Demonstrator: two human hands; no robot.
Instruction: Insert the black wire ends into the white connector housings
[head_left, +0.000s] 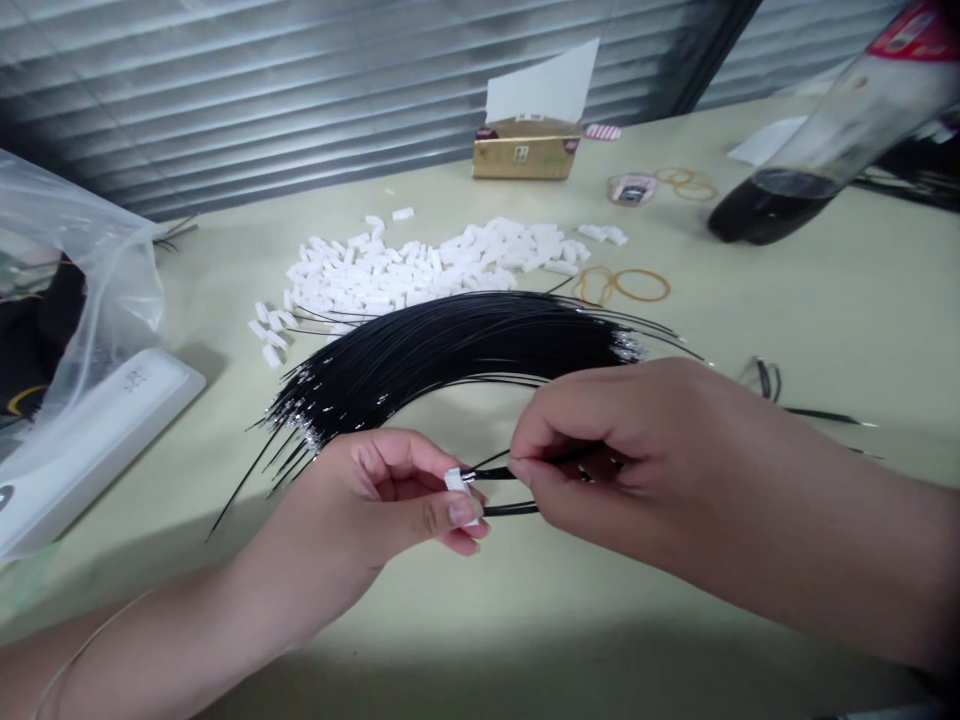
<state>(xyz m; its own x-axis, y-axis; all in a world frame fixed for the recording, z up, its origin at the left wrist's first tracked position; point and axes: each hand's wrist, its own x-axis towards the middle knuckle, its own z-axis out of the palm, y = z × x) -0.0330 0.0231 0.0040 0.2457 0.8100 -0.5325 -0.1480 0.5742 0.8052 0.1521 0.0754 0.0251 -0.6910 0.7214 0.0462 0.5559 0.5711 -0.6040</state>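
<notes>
My left hand [409, 495] pinches a small white plastic connector housing [456, 482] between thumb and fingers. Black wires [510, 510] run from the housing toward my right hand [622, 460]. That hand is closed on black wires, with the thumb and index finger gripping one whose metal-tipped end [470, 476] is at the housing; whether it is seated inside I cannot tell. Just beyond both hands lies a thick, curved bundle of black wires [450, 340] with shiny metal terminals at its ends. Behind the bundle is a pile of loose white connector housings [420, 265].
At the left are a long white case [112, 440] and a clear plastic bag [112, 240]. A gold box [525, 155] stands near the blinds. Rubber bands [641, 285] and a tilted bottle of dark drink [787, 190] are at the right, near loose black wires [821, 413].
</notes>
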